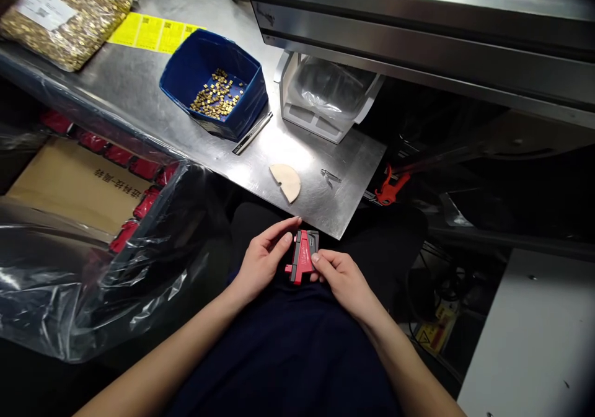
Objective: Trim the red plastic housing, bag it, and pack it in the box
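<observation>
A small red and black plastic housing (304,254) with pale lettering on its face is held over my lap, just off the table's front edge. My right hand (341,274) pinches its right side, thumb on top and fingers underneath. At its upper left edge, my left hand (263,256) has thumb and index finger against the housing; the other left fingers are mostly hidden. On the table beyond lie a pale half-round disc (287,182) with a small notch and a small metal clip-like tool (330,176).
A blue bin (253,104) holds small brass inserts (216,98), with a pen (252,133) beside it. A white bin (316,126) contains clear plastic. Left stands a plastic-lined crate (171,200) with red parts and cardboard. A metal frame (418,51) overhangs the table's right side.
</observation>
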{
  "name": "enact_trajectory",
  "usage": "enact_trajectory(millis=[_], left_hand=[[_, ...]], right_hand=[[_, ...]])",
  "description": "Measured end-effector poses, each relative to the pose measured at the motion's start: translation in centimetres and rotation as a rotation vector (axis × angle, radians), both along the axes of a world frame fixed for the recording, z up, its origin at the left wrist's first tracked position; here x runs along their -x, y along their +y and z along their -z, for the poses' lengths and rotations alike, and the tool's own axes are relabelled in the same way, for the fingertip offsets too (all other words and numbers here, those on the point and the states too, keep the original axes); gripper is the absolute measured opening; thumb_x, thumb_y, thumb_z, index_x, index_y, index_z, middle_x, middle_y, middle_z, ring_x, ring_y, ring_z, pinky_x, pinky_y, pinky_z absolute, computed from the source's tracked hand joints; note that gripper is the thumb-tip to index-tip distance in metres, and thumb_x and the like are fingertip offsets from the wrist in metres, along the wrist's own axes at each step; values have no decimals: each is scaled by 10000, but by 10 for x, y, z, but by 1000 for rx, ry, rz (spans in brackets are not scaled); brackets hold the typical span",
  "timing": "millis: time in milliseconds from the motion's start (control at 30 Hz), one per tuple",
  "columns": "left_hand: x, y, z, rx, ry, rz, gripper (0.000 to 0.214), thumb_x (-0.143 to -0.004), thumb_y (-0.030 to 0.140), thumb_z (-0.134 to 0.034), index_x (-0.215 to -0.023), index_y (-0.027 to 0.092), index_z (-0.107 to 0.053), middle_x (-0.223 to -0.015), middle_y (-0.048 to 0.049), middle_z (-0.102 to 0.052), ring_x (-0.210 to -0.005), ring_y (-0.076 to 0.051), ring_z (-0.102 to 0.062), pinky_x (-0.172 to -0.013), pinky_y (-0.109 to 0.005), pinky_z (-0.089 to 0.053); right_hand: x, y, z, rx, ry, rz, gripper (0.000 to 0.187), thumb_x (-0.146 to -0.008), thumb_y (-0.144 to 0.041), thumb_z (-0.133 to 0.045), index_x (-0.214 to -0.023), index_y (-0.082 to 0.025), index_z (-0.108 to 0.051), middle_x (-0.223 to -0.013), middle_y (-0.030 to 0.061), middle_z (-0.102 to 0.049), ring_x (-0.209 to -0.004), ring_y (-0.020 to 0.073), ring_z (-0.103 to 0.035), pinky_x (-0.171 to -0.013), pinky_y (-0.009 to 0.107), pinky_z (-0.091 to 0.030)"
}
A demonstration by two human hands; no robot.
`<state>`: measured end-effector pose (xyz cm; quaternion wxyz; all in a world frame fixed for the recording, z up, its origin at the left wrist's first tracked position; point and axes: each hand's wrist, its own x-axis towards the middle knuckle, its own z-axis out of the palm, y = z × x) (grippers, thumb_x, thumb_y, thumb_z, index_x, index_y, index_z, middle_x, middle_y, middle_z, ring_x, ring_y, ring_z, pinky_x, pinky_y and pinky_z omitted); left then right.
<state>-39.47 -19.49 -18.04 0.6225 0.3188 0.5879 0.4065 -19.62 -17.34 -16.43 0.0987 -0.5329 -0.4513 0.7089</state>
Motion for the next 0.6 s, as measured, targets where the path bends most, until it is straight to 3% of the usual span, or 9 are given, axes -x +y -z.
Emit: enact_trajectory(millis=[100,200,333,500,600], left_hand=[[8,-9,3,1,-80,36,481,-993,455,-643,-1421,237,-609,-1519,-104,-581,-1409,-317,-523,-1238,-499,-356],[13,-16,5,-50,-207,156,715,-895,463,-780,-1525,294,-485,-1652,-92,-407,-1523,-336,-360,-1276,-502,-287],[11,-17,4,-82,-250,250,969,-786,332,-906,-1589,337,-363,-1685,-89,-340,-1542,-331,-322,-1289,-479,-261],[8,-12,1,-110,-334,220,1021,-762,301,-924,-1595,364,-337,-1702,-74,-298,-1554,-328,-290,-1272,-423,-286],[12,-10,-3,-172,-387,127,958,-793,376,-893,-1589,344,-360,-1715,-80,-267,-1580,-336,-209,-1276,-417,-252]], right_hand=[[1,2,-1,26,34,66,457,-1004,-532,-556,-789,-163,-719,-712,8,-661,-659,129,-535,-654,242,-397],[1,4,-2,66,97,168,440,-1002,-517,-566,-798,-159,-719,-700,2,-641,-642,120,-499,-652,239,-385],[1,7,-2,126,198,277,398,-995,-486,-601,-777,-162,-680,-681,-11,-599,-634,112,-452,-648,233,-365],[1,10,-5,197,356,342,367,-979,-477,-645,-786,-166,-657,-706,-12,-559,-657,109,-433,-658,219,-377],[-4,8,-4,218,435,392,361,-963,-496,-668,-789,-181,-650,-708,-25,-520,-642,101,-408,-646,208,-385]])
